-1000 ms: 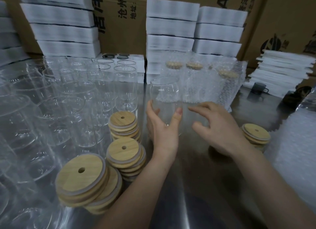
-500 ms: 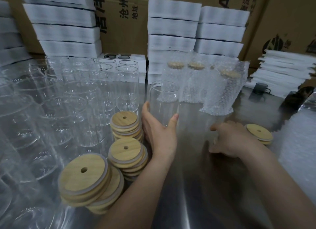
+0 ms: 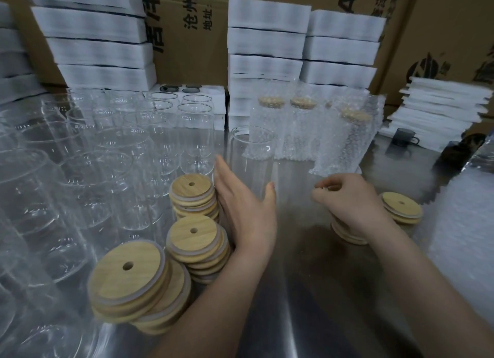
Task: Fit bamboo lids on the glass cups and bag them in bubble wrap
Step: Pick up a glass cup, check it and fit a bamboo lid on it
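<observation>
Just left of the glass cup stand stacked bamboo lids. The left hand clasps the cup's base on the desk. Right of the cup, the right hand curls over a smaller lid stack; whether it pinches a lid cannot be told. The lid should probably go on level, with the cup braced.

On my feed, the left hand grips the lower part of an upright glass cup on the steel table, beside stacked bamboo lids, while the right hand hovers with fingers curled above another lid pile, its hold unclear.
</observation>
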### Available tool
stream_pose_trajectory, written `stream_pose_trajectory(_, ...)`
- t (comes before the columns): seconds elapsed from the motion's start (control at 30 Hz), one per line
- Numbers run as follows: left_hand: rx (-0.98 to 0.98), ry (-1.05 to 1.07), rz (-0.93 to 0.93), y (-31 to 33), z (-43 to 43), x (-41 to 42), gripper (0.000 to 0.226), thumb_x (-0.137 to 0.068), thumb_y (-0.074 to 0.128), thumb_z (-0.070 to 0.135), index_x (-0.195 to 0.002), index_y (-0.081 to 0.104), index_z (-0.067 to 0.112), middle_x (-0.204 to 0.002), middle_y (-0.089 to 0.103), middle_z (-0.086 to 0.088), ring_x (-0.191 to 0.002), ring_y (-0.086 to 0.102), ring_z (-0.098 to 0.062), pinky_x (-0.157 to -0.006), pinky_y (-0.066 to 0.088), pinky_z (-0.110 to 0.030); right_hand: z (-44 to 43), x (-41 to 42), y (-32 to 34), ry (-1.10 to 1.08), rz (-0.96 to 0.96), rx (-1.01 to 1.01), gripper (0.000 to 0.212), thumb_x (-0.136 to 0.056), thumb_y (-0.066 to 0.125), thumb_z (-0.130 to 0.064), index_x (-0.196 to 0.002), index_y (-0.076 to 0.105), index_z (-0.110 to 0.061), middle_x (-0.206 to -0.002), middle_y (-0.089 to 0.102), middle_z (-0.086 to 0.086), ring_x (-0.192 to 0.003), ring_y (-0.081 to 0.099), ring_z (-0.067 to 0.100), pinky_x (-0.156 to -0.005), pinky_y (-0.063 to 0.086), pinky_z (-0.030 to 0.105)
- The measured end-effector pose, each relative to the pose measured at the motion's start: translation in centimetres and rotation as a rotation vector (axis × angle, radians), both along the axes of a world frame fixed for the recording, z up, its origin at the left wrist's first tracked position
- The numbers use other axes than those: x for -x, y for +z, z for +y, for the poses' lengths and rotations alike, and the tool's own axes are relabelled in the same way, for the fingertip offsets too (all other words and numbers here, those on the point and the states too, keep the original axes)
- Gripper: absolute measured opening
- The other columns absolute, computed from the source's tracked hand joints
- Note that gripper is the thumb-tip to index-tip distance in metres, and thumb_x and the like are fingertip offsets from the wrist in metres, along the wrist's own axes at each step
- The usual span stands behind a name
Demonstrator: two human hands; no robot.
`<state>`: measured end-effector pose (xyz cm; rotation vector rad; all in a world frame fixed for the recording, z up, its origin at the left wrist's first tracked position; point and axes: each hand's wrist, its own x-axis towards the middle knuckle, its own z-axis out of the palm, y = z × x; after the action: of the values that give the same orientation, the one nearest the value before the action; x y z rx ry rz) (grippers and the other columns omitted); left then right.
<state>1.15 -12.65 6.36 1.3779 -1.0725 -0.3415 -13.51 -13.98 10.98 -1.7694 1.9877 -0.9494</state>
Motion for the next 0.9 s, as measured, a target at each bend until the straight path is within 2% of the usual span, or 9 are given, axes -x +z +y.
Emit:
stream_pose_trajectory(0.1, 0.064, 0.076, -0.156, 0.5, 0.8, 0.2, 0.093, -0.083, 0.07, 0.015, -0.154, 0.01, 0.006, -0.159, 0.012, -0.015, -0.147, 0.015, -0.028, -0.119, 0.014, -0.033, -0.4, -0.6, -0.7, 0.015, -0.424, 0.038, 0.022, -0.082, 0.067, -0.026, -0.063, 0.063, -0.016, -0.062, 0.057, 0.002, -0.064, 0.054, 0.018, -0.058, 0.04, 0.026)
stream_pose_trajectory(0.2, 0.144, 0.132, -0.343, 0.9, 1.7, 0.7, 0.086, -0.08, 0.066, 0.011, -0.151, 0.018, 0.001, -0.158, 0.015, -0.02, -0.146, 0.019, -0.034, -0.119, 0.022, -0.048, -0.8, -1.4, -0.6, 0.001, -0.853, -0.072, 0.018, -0.09, 0.059, -0.024, -0.082, 0.072, -0.015, -0.085, 0.066, 0.009, -0.078, 0.061, 0.023, -0.062, 0.048, 0.031)
stream_pose_trajectory(0.3, 0.212, 0.08, -0.474, 1.0, 2.3, 1.3, 0.081, -0.077, 0.064, 0.007, -0.149, 0.027, 0.0, -0.157, 0.021, -0.022, -0.147, 0.017, -0.037, -0.119, 0.017, -0.056, -0.8, -1.8, -0.9, 0.111, -1.082, -0.137, 0.016, -0.098, 0.052, -0.018, -0.097, 0.068, -0.015, -0.097, 0.07, 0.015, -0.083, 0.068, 0.022, -0.062, 0.056, 0.032)
stream_pose_trajectory(0.37, 0.224, 0.042, -0.549, 1.1, 2.5, 1.6, 0.077, -0.077, 0.063, 0.008, -0.147, 0.031, 0.001, -0.157, 0.022, -0.021, -0.148, 0.016, -0.037, -0.12, 0.012, -0.055, -0.5, -2.2, -1.1, 0.178, -1.153, -0.12, 0.009, -0.095, 0.059, -0.008, -0.102, 0.064, -0.01, -0.094, 0.069, 0.017, -0.078, 0.071, 0.02, -0.061, 0.058, 0.031)
stream_pose_trajectory(0.47, 0.226, 0.051, -0.616, 1.2, 2.8, 2.0, 0.074, -0.077, 0.061, 0.013, -0.146, 0.035, 0.003, -0.157, 0.022, -0.021, -0.148, 0.016, -0.036, -0.12, 0.01, -0.053, -0.1, -2.6, -1.3, 0.189, -1.179, -0.079, 0.028, -0.08, 0.069, 0.009, -0.098, 0.063, -0.01, -0.083, 0.068, 0.01, -0.069, 0.07, 0.015, -0.059, 0.059, 0.026)
stream_pose_trajectory(0.53, 0.221, 0.064, -0.635, 1.2, 2.9, 2.2, 0.075, -0.075, 0.063, 0.013, -0.145, 0.037, 0.003, -0.156, 0.024, -0.022, -0.147, 0.018, -0.038, -0.119, 0.012, -0.055, 0.1, -2.7, -1.4, 0.189, -1.153, -0.06, 0.032, -0.073, 0.074, 0.01, -0.096, 0.064, -0.011, -0.081, 0.067, 0.008, -0.07, 0.068, 0.015, -0.062, 0.059, 0.025)
stream_pose_trajectory(0.6, 0.221, 0.071, -0.645, 1.2, 3.0, 2.2, 0.075, -0.075, 0.063, 0.013, -0.145, 0.038, 0.003, -0.156, 0.025, -0.023, -0.147, 0.019, -0.039, -0.119, 0.014, -0.057, 0.2, -2.8, -1.4, 0.187, -1.159, -0.029, 0.029, -0.073, 0.076, 0.006, -0.094, 0.066, -0.01, -0.076, 0.07, 0.006, -0.068, 0.07, 0.014, -0.06, 0.058, 0.024)
stream_pose_trajectory(0.77, 0.272, 0.039, -0.667, 1.3, 3.2, 2.4, 0.069, -0.077, 0.053, 0.015, -0.144, 0.038, 0.003, -0.155, 0.028, -0.021, -0.146, 0.021, -0.037, -0.119, 0.014, -0.055, 0.1, -2.8, -1.4, 0.176, -1.144, 0.048, 0.004, -0.092, 0.066, -0.012, -0.092, 0.066, -0.007, -0.065, 0.072, 0.002, -0.06, 0.07, 0.011, -0.05, 0.053, 0.02)
stream_pose_trajectory(0.9, 0.335, -0.122, -0.698, 1.1, 3.6, 3.3, 0.067, -0.079, 0.041, 0.014, -0.144, 0.04, 0.001, -0.154, 0.035, -0.018, -0.147, 0.023, -0.032, -0.121, 0.014, -0.049, -0.2, -2.2, -1.4, 0.117, -1.06, 0.033, 0.031, -0.099, 0.057, -0.03, -0.081, 0.076, -0.013, -0.077, 0.076, 0.002, -0.068, 0.072, 0.01, -0.05, 0.052, 0.017)
